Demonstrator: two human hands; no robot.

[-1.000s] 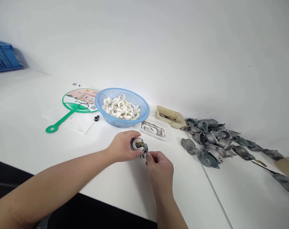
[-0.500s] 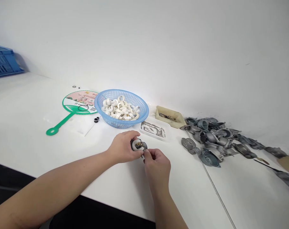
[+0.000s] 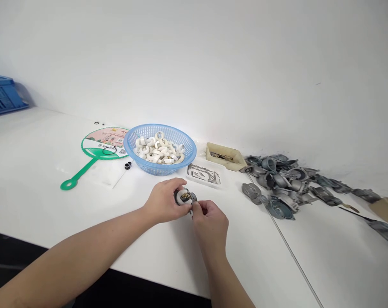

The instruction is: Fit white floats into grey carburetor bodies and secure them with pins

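On the white table (image 3: 36, 171), a small grey metal casting (image 3: 185, 197) is clamped in the left hand (image 3: 164, 201), with the right hand (image 3: 210, 219) close against it, its fingertips (image 3: 194, 206) pinching the lower edge. Just beyond sit a blue plastic basket (image 3: 177, 137) of white rings (image 3: 155, 150) and a clear tray (image 3: 203, 174), with grey castings (image 3: 282, 179) heaped to the right

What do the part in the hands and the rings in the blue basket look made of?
The part has a dull grey body, probably cast aluminium or a similar alloy, with a matt white face and small brass-coloured pieces, likely brass. The rings are matt white and smooth, so plastic or ceramic; the look leaves that open.
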